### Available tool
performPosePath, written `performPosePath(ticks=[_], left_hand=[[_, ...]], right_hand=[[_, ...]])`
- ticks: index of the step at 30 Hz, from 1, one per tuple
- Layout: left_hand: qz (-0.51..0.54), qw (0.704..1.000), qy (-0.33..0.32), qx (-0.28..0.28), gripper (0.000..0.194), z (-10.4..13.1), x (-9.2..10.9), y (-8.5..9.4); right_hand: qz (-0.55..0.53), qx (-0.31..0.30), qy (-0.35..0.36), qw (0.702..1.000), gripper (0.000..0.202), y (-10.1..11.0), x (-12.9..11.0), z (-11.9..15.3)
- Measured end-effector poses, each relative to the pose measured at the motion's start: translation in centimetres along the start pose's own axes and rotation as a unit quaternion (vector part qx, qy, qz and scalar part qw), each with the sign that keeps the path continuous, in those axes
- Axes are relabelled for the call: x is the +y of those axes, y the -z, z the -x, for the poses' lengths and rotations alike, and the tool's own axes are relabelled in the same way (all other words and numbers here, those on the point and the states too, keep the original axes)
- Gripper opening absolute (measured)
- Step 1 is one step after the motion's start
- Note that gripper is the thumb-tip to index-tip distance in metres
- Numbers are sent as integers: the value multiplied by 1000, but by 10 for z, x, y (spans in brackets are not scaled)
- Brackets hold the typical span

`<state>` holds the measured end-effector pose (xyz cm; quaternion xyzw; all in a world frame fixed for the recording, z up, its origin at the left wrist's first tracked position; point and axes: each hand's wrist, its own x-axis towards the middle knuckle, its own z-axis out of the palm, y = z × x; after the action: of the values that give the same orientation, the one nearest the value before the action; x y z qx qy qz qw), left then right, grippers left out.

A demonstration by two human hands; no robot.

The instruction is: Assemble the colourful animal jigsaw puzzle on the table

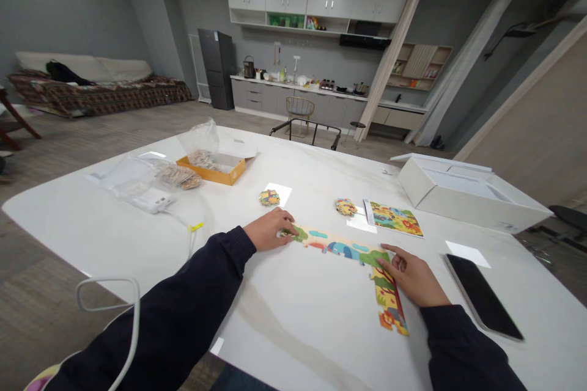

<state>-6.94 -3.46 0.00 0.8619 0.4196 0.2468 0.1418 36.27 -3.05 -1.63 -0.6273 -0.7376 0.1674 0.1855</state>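
In the head view, the puzzle (339,248) lies on the white surface (298,317), joined into an L: a row running across, and a short column coming down from its right end toward the wearer. The left hand (271,229) is at the puzzle's left end, its fingers bent over the end piece; whether they pinch it I cannot tell. The right hand (415,275) is at the puzzle's right corner, thumb and index finger spread apart and touching it.

Beyond the puzzle are two piles of loose pieces, the left pile (269,197) behind its left end and the right pile (345,207) behind its middle. The picture card (397,219) lies just behind its right corner, with the white box (472,192) farther back. Right of the puzzle lies a dark tablet (483,296). Well to the puzzle's left and behind are an orange box (220,172) and a bag of pieces (180,176).
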Motion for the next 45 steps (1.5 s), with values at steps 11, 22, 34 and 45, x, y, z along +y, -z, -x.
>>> performPosePath(ticks=[11, 22, 34, 45], left_hand=[[-28, 988, 35, 149, 14, 0, -15, 9], [-97, 934, 238, 248, 23, -1, -73, 7], [44, 986, 49, 155, 36, 15, -33, 16], [39, 996, 52, 58, 25, 29, -33, 11]], right_hand=[[-6, 6, 7, 1000, 68, -1, 2, 0], [1, -2, 4, 1000, 65, -1, 3, -1], [-12, 6, 7, 1000, 69, -1, 2, 0], [-6, -3, -1, 1000, 66, -1, 4, 0]])
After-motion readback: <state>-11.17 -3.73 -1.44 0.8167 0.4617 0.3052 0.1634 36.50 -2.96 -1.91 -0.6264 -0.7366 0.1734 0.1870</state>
